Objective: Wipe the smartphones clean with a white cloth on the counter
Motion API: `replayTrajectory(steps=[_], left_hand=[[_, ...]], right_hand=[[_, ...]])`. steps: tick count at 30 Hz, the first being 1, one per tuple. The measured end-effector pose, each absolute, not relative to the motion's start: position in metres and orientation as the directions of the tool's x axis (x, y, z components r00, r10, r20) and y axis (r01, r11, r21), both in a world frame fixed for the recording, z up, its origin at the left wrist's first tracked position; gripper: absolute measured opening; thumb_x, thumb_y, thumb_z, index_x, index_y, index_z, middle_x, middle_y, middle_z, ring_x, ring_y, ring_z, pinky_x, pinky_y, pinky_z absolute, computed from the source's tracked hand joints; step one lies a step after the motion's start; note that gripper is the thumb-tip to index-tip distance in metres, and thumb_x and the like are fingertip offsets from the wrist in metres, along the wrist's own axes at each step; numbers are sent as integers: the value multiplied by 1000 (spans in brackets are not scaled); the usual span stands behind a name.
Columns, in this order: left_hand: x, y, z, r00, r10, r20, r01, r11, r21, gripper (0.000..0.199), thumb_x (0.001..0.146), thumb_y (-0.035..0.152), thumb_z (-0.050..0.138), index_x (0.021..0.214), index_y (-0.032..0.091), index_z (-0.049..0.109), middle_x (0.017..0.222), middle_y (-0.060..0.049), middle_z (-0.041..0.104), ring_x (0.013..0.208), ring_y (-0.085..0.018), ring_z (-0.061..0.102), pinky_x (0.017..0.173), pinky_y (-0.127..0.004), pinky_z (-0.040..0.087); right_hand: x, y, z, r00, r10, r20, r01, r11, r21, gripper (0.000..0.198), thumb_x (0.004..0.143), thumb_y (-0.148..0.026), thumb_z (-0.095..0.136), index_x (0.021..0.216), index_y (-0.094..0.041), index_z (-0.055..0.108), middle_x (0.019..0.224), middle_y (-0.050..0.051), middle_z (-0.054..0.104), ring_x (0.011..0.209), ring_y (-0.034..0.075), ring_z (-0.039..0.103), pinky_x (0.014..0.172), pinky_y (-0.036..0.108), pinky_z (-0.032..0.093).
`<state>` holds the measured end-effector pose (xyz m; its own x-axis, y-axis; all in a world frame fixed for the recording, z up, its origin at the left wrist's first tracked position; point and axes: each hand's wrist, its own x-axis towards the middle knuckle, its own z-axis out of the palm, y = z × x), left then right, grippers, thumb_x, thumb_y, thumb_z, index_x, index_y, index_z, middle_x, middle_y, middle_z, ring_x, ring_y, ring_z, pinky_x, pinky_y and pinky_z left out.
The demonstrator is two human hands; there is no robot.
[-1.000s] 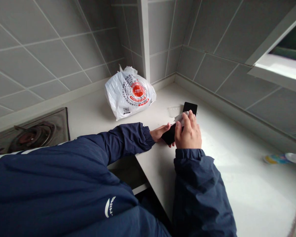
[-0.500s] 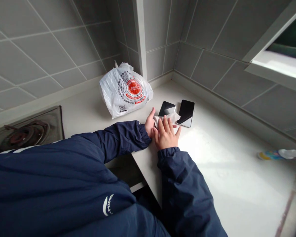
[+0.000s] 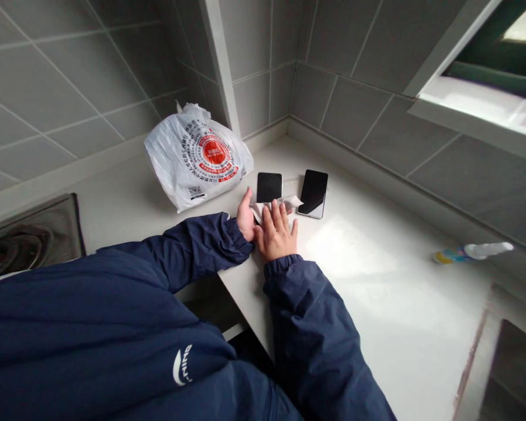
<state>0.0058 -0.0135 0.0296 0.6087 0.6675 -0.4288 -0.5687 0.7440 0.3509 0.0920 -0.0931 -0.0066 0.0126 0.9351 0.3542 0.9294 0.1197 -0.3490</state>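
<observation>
Left grip (image 3: 245,219) closed round phone (image 3: 269,187); long axis runs forward, far end showing beyond both grips. Right grip (image 3: 275,235) flat, fingers extended, over tissue (image 3: 293,202) across phone. Second phone (image 3: 314,192) on worktop (image 3: 377,316), ahead and right.

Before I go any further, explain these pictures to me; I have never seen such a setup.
There is no machine here: a person works with bare hands. One camera, worn on the head, looks forward and down. The left hand holds a phone at its side; the right hand lies flat over a white sheet across the phone's near part. On the white counter are a second phone, a printed bag and, far right, a bottle. At far left is part of a stove.
</observation>
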Motion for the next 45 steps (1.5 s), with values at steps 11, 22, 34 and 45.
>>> replayTrajectory(steps=[11,22,34,45], left_hand=[[8,-9,19,630,664,-402,-568,747,345,91,93,81,26,131,9,66,105,-18,76,108,-30,73,106,-44,52],[13,-14,24,565,683,-463,-600,725,338,71,99,57,30,134,5,63,109,-18,76,105,-28,74,105,-42,52],[18,-17,16,585,694,-419,-577,719,387,61,92,44,37,128,3,65,109,-20,76,106,-32,74,107,-47,50],[14,-16,17,605,697,-385,-573,717,397,60,94,42,35,129,4,65,107,-19,77,104,-30,75,106,-45,52]], right_hand=[[100,-97,-5,-55,931,362,929,181,-324,54,104,-40,34,154,-22,45,169,8,28,158,25,24,123,61,25],[102,-97,-10,-12,926,378,922,156,-353,51,104,-40,35,149,-22,51,167,8,34,157,26,28,121,58,29],[105,-114,-7,13,929,370,903,148,-403,50,104,-37,37,148,-20,52,166,11,36,156,29,29,119,58,34],[103,-113,-9,16,926,378,905,147,-398,49,102,-36,40,147,-20,53,166,11,37,155,28,31,118,57,36]])
